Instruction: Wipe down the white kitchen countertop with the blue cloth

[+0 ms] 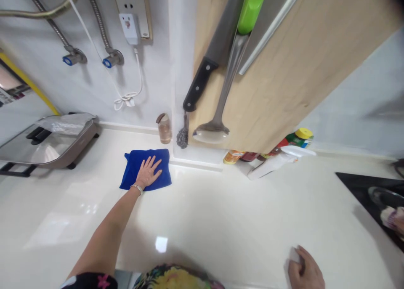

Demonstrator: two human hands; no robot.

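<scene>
My left hand (147,172) lies flat with spread fingers on a blue cloth (130,171), pressing it against the white countertop (221,221). The cloth is spread out, with one corner sticking out at its upper left. A bracelet circles my left wrist. At the lower right, my right hand (305,269) rests at the counter with its fingers curled in and no object visible in it. Just behind the cloth, by the wall, stands a small brownish bottle (164,129).
An electric pan with a glass lid (47,144) stands at left. A knife (202,76), a ladle (229,87) and a wire scrubber (182,138) hang by a wooden panel (277,70). Behind it are a white spray bottle (271,165) and several condiment bottles. A black cooktop (356,188) is at right.
</scene>
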